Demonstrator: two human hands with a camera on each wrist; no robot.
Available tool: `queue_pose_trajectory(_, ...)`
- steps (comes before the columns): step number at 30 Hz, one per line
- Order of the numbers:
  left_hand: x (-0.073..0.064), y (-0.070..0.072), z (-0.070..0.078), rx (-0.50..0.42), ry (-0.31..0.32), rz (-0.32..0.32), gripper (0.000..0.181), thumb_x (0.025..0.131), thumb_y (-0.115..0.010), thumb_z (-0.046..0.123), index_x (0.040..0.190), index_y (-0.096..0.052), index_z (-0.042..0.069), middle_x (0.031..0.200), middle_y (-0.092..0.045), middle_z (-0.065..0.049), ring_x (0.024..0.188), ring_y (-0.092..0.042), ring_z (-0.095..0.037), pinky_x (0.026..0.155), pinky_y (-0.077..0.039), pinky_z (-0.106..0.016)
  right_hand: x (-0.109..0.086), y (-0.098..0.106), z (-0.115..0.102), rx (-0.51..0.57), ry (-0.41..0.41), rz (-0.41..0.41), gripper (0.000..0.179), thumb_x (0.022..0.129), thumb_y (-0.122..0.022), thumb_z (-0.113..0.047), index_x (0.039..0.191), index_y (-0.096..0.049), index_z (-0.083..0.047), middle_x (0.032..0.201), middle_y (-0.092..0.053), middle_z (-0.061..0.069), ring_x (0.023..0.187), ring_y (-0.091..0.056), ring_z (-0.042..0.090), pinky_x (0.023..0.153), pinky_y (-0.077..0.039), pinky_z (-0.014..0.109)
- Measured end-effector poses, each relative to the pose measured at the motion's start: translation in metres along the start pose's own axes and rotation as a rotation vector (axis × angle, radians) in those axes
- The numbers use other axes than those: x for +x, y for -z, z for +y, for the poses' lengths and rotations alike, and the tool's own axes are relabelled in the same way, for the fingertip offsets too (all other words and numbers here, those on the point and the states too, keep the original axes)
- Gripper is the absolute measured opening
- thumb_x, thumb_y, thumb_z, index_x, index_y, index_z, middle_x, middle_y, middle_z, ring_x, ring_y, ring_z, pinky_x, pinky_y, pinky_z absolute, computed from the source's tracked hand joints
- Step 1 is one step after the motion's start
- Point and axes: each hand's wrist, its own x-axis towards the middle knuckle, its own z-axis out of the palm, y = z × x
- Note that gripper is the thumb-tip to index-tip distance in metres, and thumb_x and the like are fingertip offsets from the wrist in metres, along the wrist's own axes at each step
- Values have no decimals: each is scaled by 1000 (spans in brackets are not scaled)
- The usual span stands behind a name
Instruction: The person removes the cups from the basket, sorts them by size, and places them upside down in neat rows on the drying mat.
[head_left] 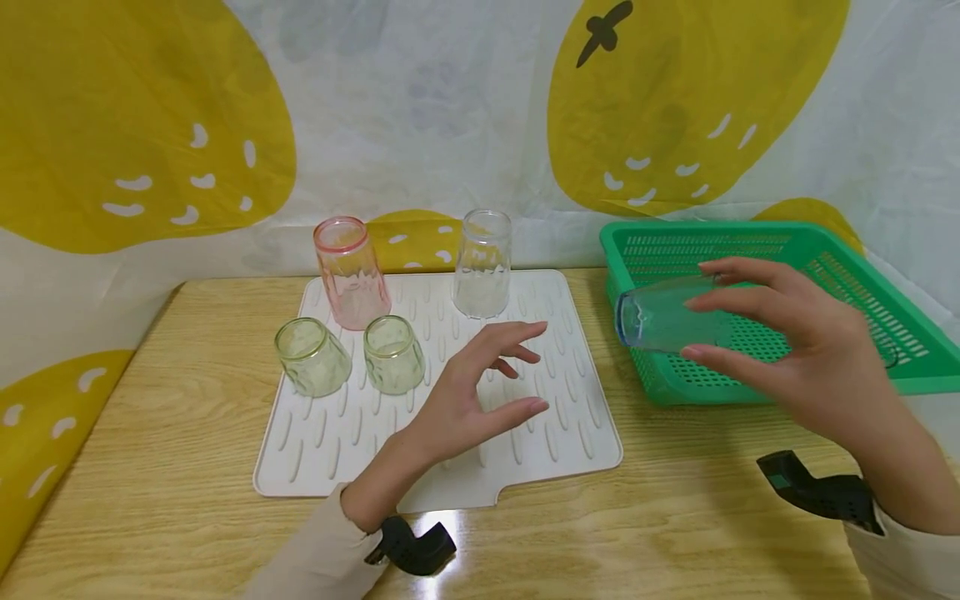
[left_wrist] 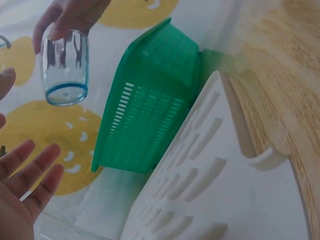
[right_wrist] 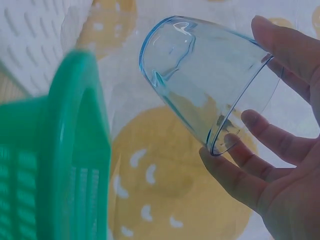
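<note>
Glass (head_left: 652, 317) held at basket (head_left: 693, 394)

Head: right hand (head_left: 817, 342) grips it at the basket's left; farther left, left hand (head_left: 468, 400) spreads empty fingers.
Left wrist: basket apart.
Right wrist: fingers pinch one end; likely light, slick, brittle; cradle mid-body.

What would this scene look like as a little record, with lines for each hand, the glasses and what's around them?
Right hand: holds a blue-tinted glass, tilted on its side
Left hand: holds nothing, over the white mat
Back of mat: pink glass, clear glass
Nearer, left side of mat: one short green glass, another green glass
Right of mat: green basket
Surface: wooden table
Backdrop: white-and-yellow patterned cloth
</note>
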Motion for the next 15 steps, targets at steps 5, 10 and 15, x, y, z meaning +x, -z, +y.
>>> queue_pose_trajectory(5, 2, -5, -3, -53, 37, 6, 67, 80, -75, 4, 140, -44, 7, 137, -48, -6, 106, -60, -18, 79, -53, -35, 5, -15, -15, 38, 27, 11, 56, 81, -64, -58, 97, -74, -6, 117, -62, 12, 113, -54, 12, 77, -37, 10)
queue_pose_trajectory(10, 3, -9, -4, -98, 91, 8, 70, 81, -75, 3, 142, -42, 10, 141, -45, -2, 106, -60, -17, 81, -52, -35, 8, -27, -24, 79, 39, -10, 53, 82, -63, -57, 98, -73, -7, 120, -61, 10, 111, -55, 14, 81, -39, 11)
queue_pose_trajectory(15, 2, -11, -7, -120, 132, 10, 71, 81, -75, 4, 143, -41, 12, 142, -45, 0, 105, -61, -20, 82, -52, -35, 8, -36, -26, 104, 56, -31, 50, 83, -64, -56, 100, -73, -10, 120, -61, 12, 112, -55, 18, 83, -40, 12)
